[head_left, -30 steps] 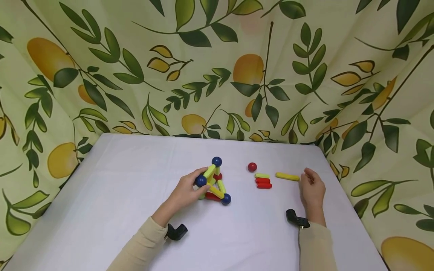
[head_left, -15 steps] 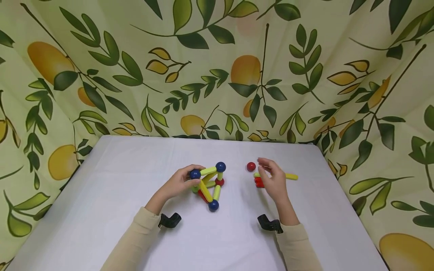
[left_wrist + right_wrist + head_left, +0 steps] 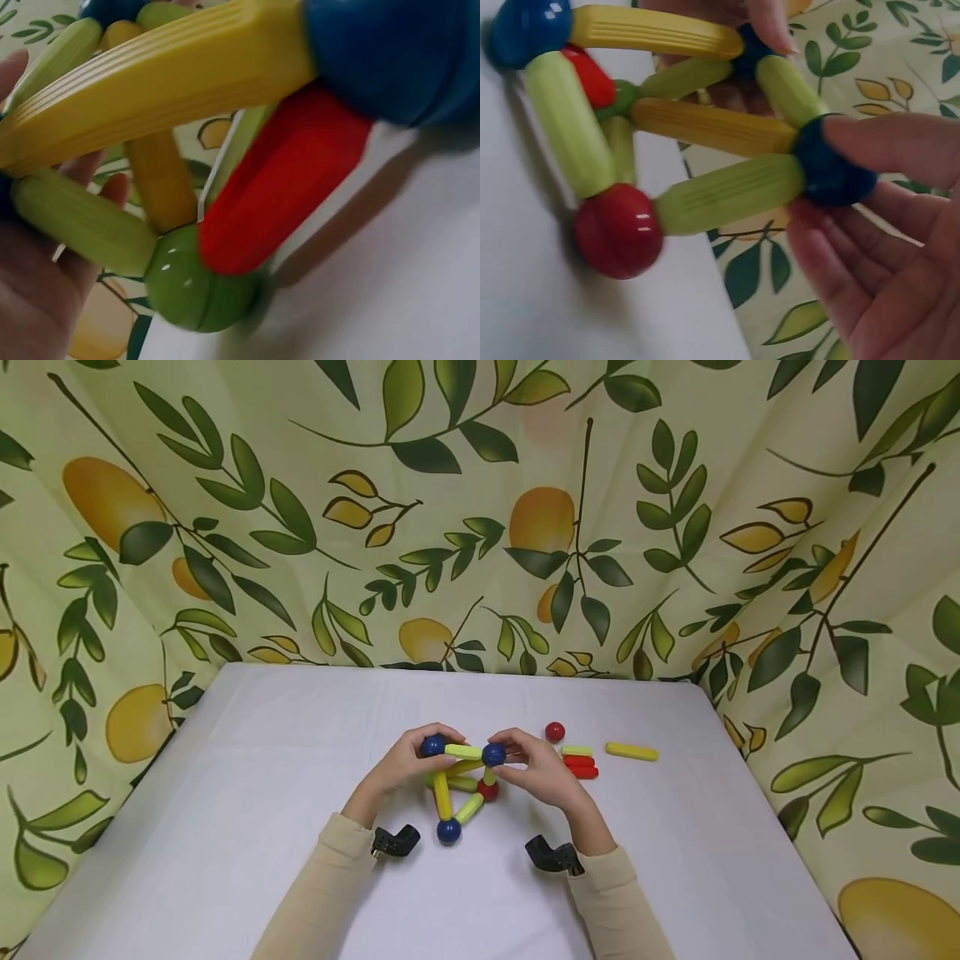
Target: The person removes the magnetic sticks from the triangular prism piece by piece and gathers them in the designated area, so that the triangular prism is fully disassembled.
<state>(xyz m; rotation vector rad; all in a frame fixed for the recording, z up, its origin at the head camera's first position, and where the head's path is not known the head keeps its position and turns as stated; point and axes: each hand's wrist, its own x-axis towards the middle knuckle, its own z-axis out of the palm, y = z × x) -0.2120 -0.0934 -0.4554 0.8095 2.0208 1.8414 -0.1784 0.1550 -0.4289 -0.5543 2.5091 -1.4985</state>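
Note:
A frame of magnetic sticks and balls point(image 3: 443, 795) stands on the white table, before me in the head view. My left hand point(image 3: 396, 768) grips its upper left blue ball point(image 3: 432, 745). The thumb and fingers of my right hand point(image 3: 547, 772) pinch the upper right blue ball point(image 3: 493, 754), with a light-green stick point(image 3: 463, 751) joining the two. Lower down are a front blue ball point(image 3: 448, 831) and a red ball point(image 3: 619, 231). The left wrist view shows a green ball point(image 3: 199, 277) at the base, joined to a red stick point(image 3: 289, 180).
Right of the frame lie a loose red ball point(image 3: 555, 732), a short light-green stick point(image 3: 577, 750), two red sticks point(image 3: 581, 772) and a longer yellow stick point(image 3: 632, 751). A leaf-and-fruit patterned curtain point(image 3: 480, 552) hangs behind the table point(image 3: 300, 710).
My right hand has come left from beside the yellow stick, over the loose pieces, to the frame's upper right blue ball. The frame has turned in my left hand, its front ball swinging left.

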